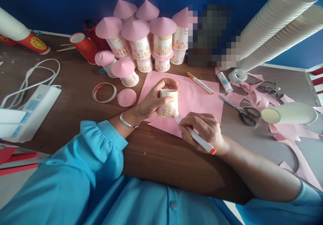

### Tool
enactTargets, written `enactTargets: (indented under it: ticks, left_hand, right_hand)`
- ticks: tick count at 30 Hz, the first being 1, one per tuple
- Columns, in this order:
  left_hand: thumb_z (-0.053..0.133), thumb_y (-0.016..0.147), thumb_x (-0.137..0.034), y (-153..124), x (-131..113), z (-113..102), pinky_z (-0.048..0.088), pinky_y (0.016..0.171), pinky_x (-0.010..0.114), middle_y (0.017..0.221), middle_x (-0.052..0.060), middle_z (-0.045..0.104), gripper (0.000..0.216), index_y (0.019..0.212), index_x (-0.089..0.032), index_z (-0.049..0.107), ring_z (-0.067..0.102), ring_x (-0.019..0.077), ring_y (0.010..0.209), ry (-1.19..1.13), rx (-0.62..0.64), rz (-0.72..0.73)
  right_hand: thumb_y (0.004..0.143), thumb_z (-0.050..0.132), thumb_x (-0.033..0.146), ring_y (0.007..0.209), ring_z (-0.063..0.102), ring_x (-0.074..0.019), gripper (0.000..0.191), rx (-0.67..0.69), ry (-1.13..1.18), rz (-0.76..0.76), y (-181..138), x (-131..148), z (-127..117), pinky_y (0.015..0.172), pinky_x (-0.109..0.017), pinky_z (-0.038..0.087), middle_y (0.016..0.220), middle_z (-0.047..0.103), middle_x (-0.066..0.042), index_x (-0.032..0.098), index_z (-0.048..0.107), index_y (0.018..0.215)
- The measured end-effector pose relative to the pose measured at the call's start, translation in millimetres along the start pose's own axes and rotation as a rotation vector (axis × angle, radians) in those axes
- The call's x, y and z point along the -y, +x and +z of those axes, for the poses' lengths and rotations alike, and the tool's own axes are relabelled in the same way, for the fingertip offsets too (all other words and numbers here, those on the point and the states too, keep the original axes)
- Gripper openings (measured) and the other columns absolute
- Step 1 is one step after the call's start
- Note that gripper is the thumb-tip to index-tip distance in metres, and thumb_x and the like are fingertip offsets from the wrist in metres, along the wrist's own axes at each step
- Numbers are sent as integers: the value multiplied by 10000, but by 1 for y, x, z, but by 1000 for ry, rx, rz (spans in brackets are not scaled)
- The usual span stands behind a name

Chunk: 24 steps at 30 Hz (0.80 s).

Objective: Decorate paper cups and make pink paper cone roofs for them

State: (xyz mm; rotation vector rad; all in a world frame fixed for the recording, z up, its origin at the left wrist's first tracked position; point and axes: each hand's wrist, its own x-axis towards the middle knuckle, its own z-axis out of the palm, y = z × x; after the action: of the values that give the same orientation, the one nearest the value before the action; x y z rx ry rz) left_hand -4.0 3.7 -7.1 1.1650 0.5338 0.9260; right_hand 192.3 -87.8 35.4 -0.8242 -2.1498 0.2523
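Paper cup [168, 110], white with red and yellow flowers drawn around it, is in the head view held above the middle of the table [151, 156], over a pink sheet [208, 109]; whether it touches the sheet I cannot tell. The left hand [152, 99] grips it, thumb across the front and fingers curled around the far side, a silver bracelet [125, 120] at the wrist. The right hand [202, 129] is closed around a white marker [200, 140] with a red end, its tip at the cup's lower edge, on the side facing the table's right.

On the sheet, beyond the right hand, lies an orange-ended marker [200, 83]. Toward the table's far edge, cup towers [140, 46] with pink cone roofs stand packed together, flowers drawn on them. A shorter roofed cup [130, 78] stands in front, with a pink disc [127, 97] and a tape ring [104, 92] nearer the left hand. A red cup [83, 46] leans near the far left corner; a white power strip [35, 112] lies by the left edge.

Toward the table's right edge are a glue stick [224, 82], a clear tape roll [238, 76], black-handled scissors [248, 116], a white cup on its side [290, 113] and curling pink scraps [262, 99]. Two tall cup stacks [275, 20] slant near the far right corner.
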Motion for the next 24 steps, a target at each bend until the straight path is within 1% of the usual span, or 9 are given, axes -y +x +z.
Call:
enactTargets:
  ticks: [5, 9, 12, 14, 17, 21, 23, 24]
  left_hand:
    - [825, 751, -313, 0, 1, -2, 539, 828, 311, 1228, 61, 559, 489, 1188, -229, 622, 585, 189, 1038, -23, 11, 11]
    - [802, 766, -309, 0, 1, -3, 536, 823, 311, 1216, 57, 560, 465, 1191, -238, 628, 578, 186, 1013, -24, 24, -3]
    - [780, 767, -302, -1, -1, -3, 540, 839, 313, 1231, 64, 566, 465, 1202, -248, 624, 575, 199, 1037, -15, 21, -7]
    - [774, 764, -304, -1, -2, -2, 544, 853, 321, 1230, 65, 568, 480, 1213, -248, 616, 589, 208, 1046, -10, 21, -23]
    - [775, 773, -310, -2, -5, -1, 550, 857, 327, 1231, 56, 566, 479, 1217, -249, 607, 613, 195, 1006, -1, 18, -44]
    - [832, 754, -312, -3, -7, 1, 541, 754, 290, 1215, 50, 587, 551, 1247, -256, 591, 628, 161, 911, -22, 12, -117]
    - [851, 752, -305, -1, -7, 1, 538, 756, 288, 1254, 66, 619, 595, 1279, -259, 578, 648, 171, 935, -50, -15, -142]
    - [852, 759, -309, 0, -7, 1, 543, 787, 302, 1289, 80, 634, 602, 1289, -254, 572, 661, 189, 981, -68, -32, -140]
  right_hand:
    - [887, 601, 42, 533, 598, -117, 181, 4, 9, 8, 0, 1, -1, 488, -244, 447, 675, 626, 30, 213, 544, 895]
    - [884, 598, 40, 530, 603, -126, 171, -38, 23, -14, -1, -1, -2, 493, -252, 469, 675, 629, 20, 204, 565, 914]
    - [891, 595, 45, 544, 608, -130, 172, -73, 41, -12, -1, -4, -3, 505, -253, 491, 686, 637, 15, 208, 578, 942]
    - [899, 590, 54, 551, 605, -130, 167, -88, 40, -5, 0, -5, -4, 507, -253, 494, 697, 639, 12, 212, 582, 952]
    - [897, 599, 50, 550, 608, -136, 161, -103, 39, -15, 0, -6, -4, 505, -258, 493, 692, 637, 3, 204, 581, 940]
    - [890, 615, 46, 558, 627, -143, 163, -126, 19, -16, 1, -7, -3, 520, -262, 503, 695, 655, -8, 199, 582, 936]
    - [901, 624, 69, 572, 643, -147, 158, -156, 11, -11, 0, -7, -2, 530, -261, 513, 715, 670, -9, 203, 589, 975]
    - [909, 631, 89, 581, 650, -151, 157, -182, 9, -15, 0, -8, -2, 532, -262, 518, 728, 676, -9, 205, 594, 1006]
